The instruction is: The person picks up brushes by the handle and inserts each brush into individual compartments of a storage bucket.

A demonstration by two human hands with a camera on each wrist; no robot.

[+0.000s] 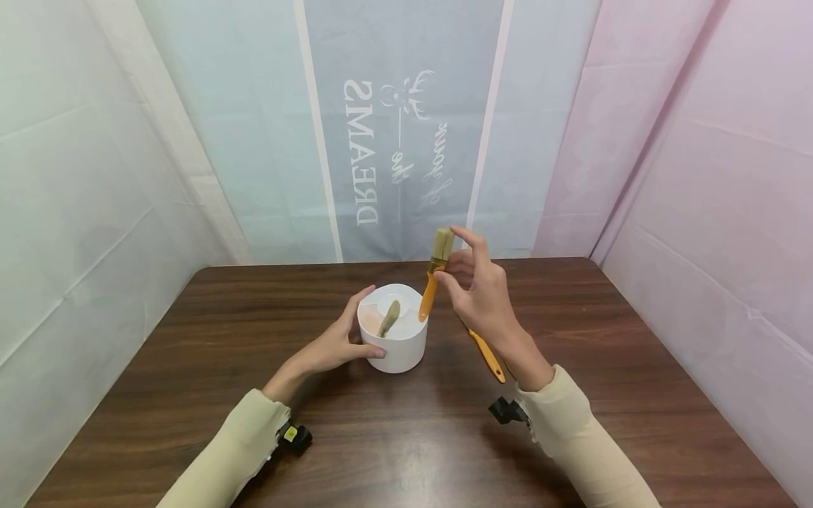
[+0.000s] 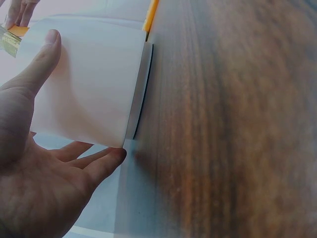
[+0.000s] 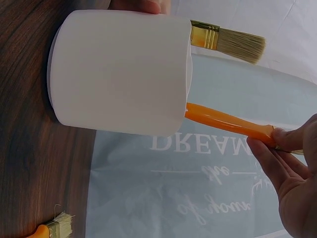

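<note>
My left hand (image 1: 332, 346) grips a white round divided holder (image 1: 399, 358) on the table, thumb on the near wall and fingers round the far side. In the left wrist view the same holder (image 2: 91, 84) sits between thumb and fingers. My right hand (image 1: 484, 300) pinches a paintbrush (image 1: 428, 296) near its metal band, bristles up and orange handle down. In the right wrist view the handle (image 3: 225, 121) has its lower end at the holder's rim. Another paintbrush (image 1: 389, 317) stands in the holder, bristles up and tilted.
A third paintbrush (image 1: 488, 356) lies on the dark wooden table (image 1: 406, 437) right of the holder, partly hidden by my right hand and wrist. Its bristles (image 3: 64, 224) show in the right wrist view. Behind the table hangs a printed cloth (image 1: 406, 141), with pale cloth sides.
</note>
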